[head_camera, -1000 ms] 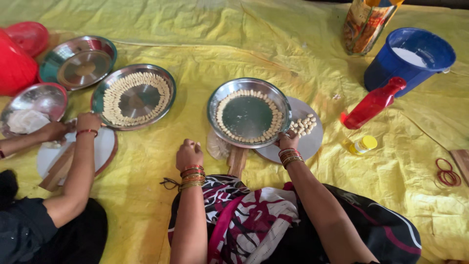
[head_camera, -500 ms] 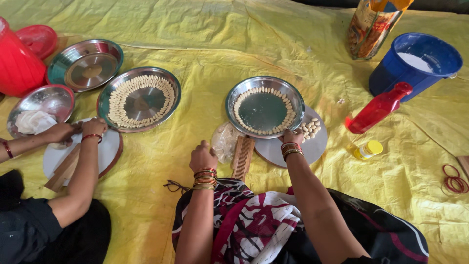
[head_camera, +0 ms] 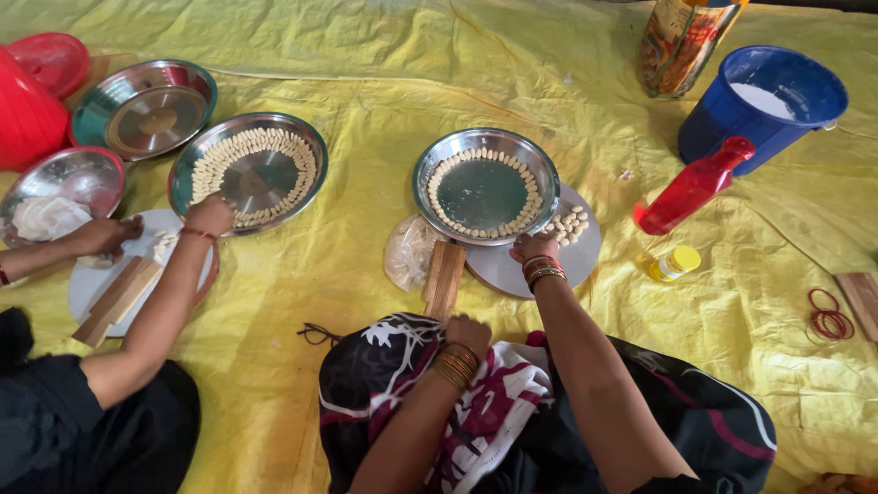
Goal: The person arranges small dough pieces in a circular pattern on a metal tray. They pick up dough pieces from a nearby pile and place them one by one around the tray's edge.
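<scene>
Right hand [head_camera: 534, 247], fingers drawn together, at the near rim of the round steel plate ringed with small pale dough pieces [head_camera: 485, 197]; loose pale dough pieces [head_camera: 569, 223] just right of it on the flat grey disc [head_camera: 512, 272]. Left hand [head_camera: 467, 335], closed in a loose fist, resting empty on lap, farther off.

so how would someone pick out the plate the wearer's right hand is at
On the yellow sheet, two steel plates hold rings of pale dough pieces. The right hand touches the right-hand steel plate, resting on a flat round board. Its ring is one row; the other's is wider.
</scene>
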